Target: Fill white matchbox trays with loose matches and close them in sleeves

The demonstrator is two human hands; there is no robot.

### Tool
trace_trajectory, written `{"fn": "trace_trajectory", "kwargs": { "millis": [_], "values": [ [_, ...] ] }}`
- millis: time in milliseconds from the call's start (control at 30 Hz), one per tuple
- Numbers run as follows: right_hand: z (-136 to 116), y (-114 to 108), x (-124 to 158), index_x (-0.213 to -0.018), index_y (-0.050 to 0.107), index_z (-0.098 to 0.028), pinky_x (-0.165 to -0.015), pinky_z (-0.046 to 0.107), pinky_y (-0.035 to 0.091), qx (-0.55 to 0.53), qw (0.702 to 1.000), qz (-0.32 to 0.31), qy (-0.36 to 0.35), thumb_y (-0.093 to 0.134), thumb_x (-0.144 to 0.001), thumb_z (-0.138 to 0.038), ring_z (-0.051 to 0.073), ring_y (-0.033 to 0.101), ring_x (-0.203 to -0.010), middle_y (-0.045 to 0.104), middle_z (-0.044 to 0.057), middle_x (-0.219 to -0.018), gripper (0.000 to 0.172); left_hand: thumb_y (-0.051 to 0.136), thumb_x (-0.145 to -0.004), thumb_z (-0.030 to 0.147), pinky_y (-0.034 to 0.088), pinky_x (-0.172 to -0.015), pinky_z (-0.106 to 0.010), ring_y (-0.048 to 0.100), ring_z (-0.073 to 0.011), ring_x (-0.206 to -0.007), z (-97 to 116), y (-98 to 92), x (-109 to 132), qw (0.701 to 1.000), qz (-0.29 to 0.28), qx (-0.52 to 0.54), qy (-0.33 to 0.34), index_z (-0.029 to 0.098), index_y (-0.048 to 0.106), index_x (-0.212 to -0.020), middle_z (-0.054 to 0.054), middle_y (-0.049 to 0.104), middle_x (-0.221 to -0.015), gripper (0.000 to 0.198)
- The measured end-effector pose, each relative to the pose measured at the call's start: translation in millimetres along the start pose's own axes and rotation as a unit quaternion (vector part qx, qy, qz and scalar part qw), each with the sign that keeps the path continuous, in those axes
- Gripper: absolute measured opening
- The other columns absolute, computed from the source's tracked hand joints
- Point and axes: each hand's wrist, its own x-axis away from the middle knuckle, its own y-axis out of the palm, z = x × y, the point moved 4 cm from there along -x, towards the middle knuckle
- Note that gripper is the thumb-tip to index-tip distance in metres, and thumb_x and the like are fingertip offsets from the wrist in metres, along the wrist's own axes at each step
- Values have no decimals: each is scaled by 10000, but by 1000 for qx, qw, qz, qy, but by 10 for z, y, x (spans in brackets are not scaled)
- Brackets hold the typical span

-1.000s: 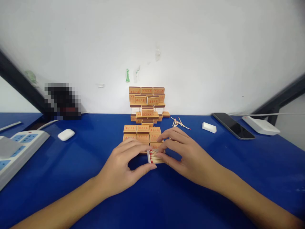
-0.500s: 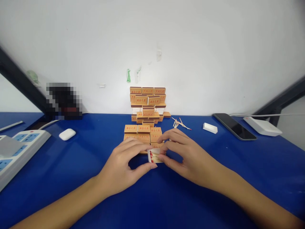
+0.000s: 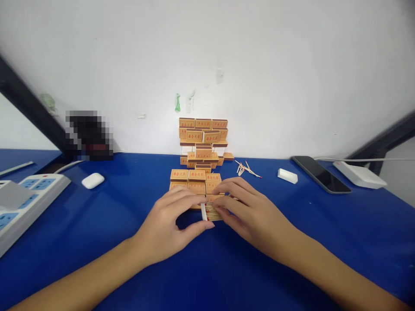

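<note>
My left hand (image 3: 170, 220) grips a small open matchbox tray (image 3: 203, 211) by its left end, thumb on the near side and fingers on the far side. Inside lie several red-tipped matches (image 3: 213, 214). My right hand (image 3: 251, 211) curls over the tray's right part, its fingertips closed on the matches; the thumb tip is mostly hidden. Just beyond both hands stand orange matchboxes in a front block (image 3: 196, 175), partly covered by the fingers. Behind it rises a tiered matchbox stack (image 3: 202, 137) near the wall.
Loose matches (image 3: 248, 169) lie scattered right of the stack. Farther right are a small white block (image 3: 287, 176), a phone (image 3: 320, 174) and a white device (image 3: 359, 175) with a cable. To the left sit a white earbud case (image 3: 93, 180) and a power strip (image 3: 48, 192).
My right fingertips have pressed lower into the tray, covering more of the matches. The left hand keeps its hold on the tray's end. The view has shifted slightly.
</note>
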Motion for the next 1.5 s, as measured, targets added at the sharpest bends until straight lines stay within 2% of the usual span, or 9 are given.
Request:
{"fn": "trace_trajectory", "kwargs": {
  "millis": [267,600,767,833,900,1033,1200,1367,1500],
  "values": [
    [-6,-92,-26,-986,673,-133,-904,455,602,25,998,44,-23,635,-1002,-110,276,621,-1089,694,162,-1133,47,864,-882,256,577,-959,-360,743,-207,-1032,7,4,1,1000,6,5,-21,223,735,-1205,-40,800,-1115,349],
    [16,-59,-10,-980,680,-149,-877,448,599,1,1000,21,5,622,-1023,-157,270,622,-1072,700,146,-1112,74,866,-880,256,578,-948,-367,747,-211,-1009,14,3,4,1000,5,3,-12,216,734,-1201,-48,802,-1099,349],
    [66,-219,-47,-958,684,-173,-901,404,567,4,999,36,-6,617,-1016,-143,244,652,-1039,717,121,-1075,93,865,-881,272,587,-956,-389,746,-226,-1032,2,-3,1,1000,7,3,-28,227,745,-1195,-51,805,-1110,340],
    [232,-365,-35,-942,692,-198,-836,360,555,23,997,62,39,625,-1013,-174,214,670,-928,728,80,-982,101,872,-874,292,590,-974,-402,744,-237,-1067,-18,-11,0,999,9,4,-50,240,756,-1188,-48,808,-1129,339],
    [536,-518,29,-882,698,-219,-679,317,506,63,982,91,151,648,-998,-243,176,626,-714,686,26,-791,128,878,-865,314,595,-984,-415,740,-250,-1095,-44,-21,2,997,14,0,-73,252,766,-1181,-46,810,-1145,341],
    [1226,-634,284,-841,748,-218,-562,319,403,105,919,78,372,682,-911,-345,174,546,-566,637,10,-655,159,873,-866,329,617,-958,-419,742,-255,-1085,-68,-21,18,995,17,-1,-94,260,774,-1187,-46,813,-1138,343],
    [1601,-409,419,-823,780,-220,-629,336,434,83,912,-32,400,664,-856,-384,211,617,-667,722,55,-770,203,865,-874,335,636,-922,-427,746,-256,-1046,-46,-13,25,996,16,-4,-83,252,775,-1185,-55,818,-1101,334],
    [1659,-217,387,-852,762,-207,-668,342,458,88,909,-68,402,678,-869,-455,240,665,-795,769,92,-913,263,860,-877,324,639,-944,-457,744,-271,-1071,-31,-26,15,997,20,-3,-79,253,774,-1195,-71,815,-1127,337],
    [1648,-162,368,-840,735,-190,-660,335,450,102,905,-91,403,652,-890,-331,230,669,-774,770,97,-874,172,865,-871,322,647,-925,-458,752,-270,-1036,-16,-29,12,997,22,-4,-70,242,778,-1175,-72,818,-1093,325]
  ]
}}
